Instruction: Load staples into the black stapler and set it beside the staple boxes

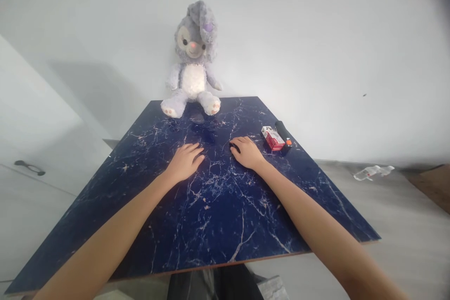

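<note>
Rests the bare left hand [184,161] palm down on a dark blue table [207,243] with a white-veined, marble-like top and a brownish front edge. Holds its grip open around nothing, fingers stretched forward and slightly apart, thumb angled off to the side. Rests the bare right hand [246,153] across from it on the same top, clearly apart from the left. Holds that grip loosely open too, fingers gently curved and pointing inward, thumb parted from the index finger, again around nothing. Has near the right hand, just past its outer side, a small red-and-white rectangular box [273,138] lying on the table. Has just beside that, farther out, a black elongated object [282,132] with an orange spot; cannot tell whether touching the box. Faces, at the table's far edge, a pale lilac plush rabbit [193,82] with a cream belly, seated upright in front of a plain white wall [298,33], feet toward the hands. Shows, on the grey floor to the right, a clear bottle-like object [373,172].
</note>
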`<control>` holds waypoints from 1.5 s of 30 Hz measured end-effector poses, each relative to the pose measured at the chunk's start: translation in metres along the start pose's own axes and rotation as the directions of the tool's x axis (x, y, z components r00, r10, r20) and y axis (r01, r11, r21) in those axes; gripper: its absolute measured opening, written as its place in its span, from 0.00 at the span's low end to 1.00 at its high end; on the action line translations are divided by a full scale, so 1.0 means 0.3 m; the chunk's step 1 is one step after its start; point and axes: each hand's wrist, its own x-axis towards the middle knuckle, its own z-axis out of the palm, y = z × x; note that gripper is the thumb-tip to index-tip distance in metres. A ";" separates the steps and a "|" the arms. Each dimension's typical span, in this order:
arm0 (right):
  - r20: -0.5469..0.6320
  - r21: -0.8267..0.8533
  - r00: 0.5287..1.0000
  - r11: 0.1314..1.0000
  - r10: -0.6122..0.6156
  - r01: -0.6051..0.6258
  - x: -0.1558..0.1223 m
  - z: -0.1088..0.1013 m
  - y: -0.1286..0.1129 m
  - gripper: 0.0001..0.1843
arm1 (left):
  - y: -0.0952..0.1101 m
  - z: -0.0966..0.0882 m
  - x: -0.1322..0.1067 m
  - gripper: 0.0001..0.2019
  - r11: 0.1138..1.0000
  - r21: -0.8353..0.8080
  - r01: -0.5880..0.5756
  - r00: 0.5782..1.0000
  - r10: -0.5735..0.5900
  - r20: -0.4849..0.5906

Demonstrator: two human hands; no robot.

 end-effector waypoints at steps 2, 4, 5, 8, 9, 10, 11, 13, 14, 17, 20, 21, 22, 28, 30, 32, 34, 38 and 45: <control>0.009 -0.005 1.000 1.000 -0.008 0.008 -0.005 0.000 0.005 0.18 | 0.001 -0.001 0.002 0.25 1.000 0.003 -0.002 1.000 0.002 0.001; 0.021 -0.006 1.000 1.000 -0.006 0.006 -0.011 -0.002 0.011 0.19 | 0.002 -0.002 0.003 0.25 1.000 0.008 -0.005 1.000 0.005 0.002; 0.028 -0.004 1.000 1.000 0.000 0.000 -0.015 -0.002 0.015 0.19 | 0.002 -0.003 0.004 0.25 1.000 0.010 -0.007 1.000 0.007 0.001; 0.044 0.012 0.999 1.000 0.016 -0.016 -0.024 -0.001 0.031 0.20 | 0.001 -0.002 0.005 0.25 1.000 0.018 -0.008 1.000 0.008 0.002; 0.048 0.019 0.999 1.000 0.016 -0.017 -0.025 0.000 0.037 0.20 | 0.001 -0.001 0.005 0.25 1.000 0.025 -0.008 1.000 0.008 0.004; 0.052 0.028 0.999 0.999 0.013 -0.014 -0.026 0.002 0.044 0.21 | 0.001 0.000 0.006 0.25 0.999 0.032 -0.008 1.000 0.007 0.005; 0.056 0.039 0.998 0.999 0.008 -0.010 -0.027 0.003 0.049 0.21 | 0.001 0.002 0.007 0.25 0.999 0.040 -0.007 1.000 0.007 0.003; 0.062 0.060 0.998 0.998 0.002 -0.006 -0.027 0.004 0.058 0.23 | 0.001 0.006 0.008 0.25 0.999 0.052 -0.007 1.000 0.007 -0.004; 0.063 0.069 0.998 0.998 0.004 -0.008 -0.026 0.003 0.060 0.24 | 0.001 0.007 0.009 0.25 0.998 0.055 -0.007 1.000 0.007 -0.007; 0.051 0.094 0.998 0.995 0.026 -0.031 -0.025 -0.002 0.062 0.26 | -0.002 0.009 0.011 0.25 0.999 0.053 -0.008 1.000 0.009 -0.011; 0.032 0.139 0.999 0.989 0.041 -0.045 -0.023 -0.010 0.063 0.29 | -0.005 0.007 0.011 0.25 0.999 0.036 -0.011 1.000 0.012 -0.014; 0.029 0.159 0.999 0.986 0.045 -0.049 -0.022 -0.013 0.064 0.29 | -0.007 0.007 0.011 0.24 0.999 0.029 -0.014 1.000 0.014 -0.016; 0.025 0.180 0.998 0.982 0.054 -0.058 -0.021 -0.016 0.067 0.29 | -0.009 0.007 0.012 0.24 1.000 0.024 -0.016 1.000 0.016 -0.018; -0.066 0.475 0.955 0.851 0.290 -0.225 -0.013 -0.018 0.092 0.18 | -0.022 0.015 0.014 0.25 1.000 0.020 -0.019 1.000 0.019 -0.023; -0.044 0.642 0.910 0.709 0.412 -0.290 -0.010 -0.019 0.093 0.16 | -0.024 0.015 0.015 0.24 1.000 0.017 -0.020 0.999 0.020 -0.027; 0.009 0.743 0.865 0.575 0.501 -0.341 -0.006 -0.029 0.086 0.16 | -0.026 0.015 0.016 0.24 1.000 0.012 -0.023 0.999 0.023 -0.024; 0.041 0.760 0.836 0.526 0.548 -0.382 -0.005 -0.045 0.075 0.17 | -0.027 0.014 0.017 0.24 1.000 0.012 -0.023 1.000 0.023 -0.017; 0.007 0.672 0.844 0.622 0.537 -0.401 -0.007 -0.068 0.061 0.19 | -0.027 0.015 0.017 0.25 0.999 0.028 -0.024 1.000 0.024 -0.015; -0.033 0.621 0.880 0.700 0.474 -0.354 -0.009 -0.049 0.070 0.27 | -0.023 0.016 0.018 0.24 0.999 0.026 -0.024 1.000 0.025 -0.018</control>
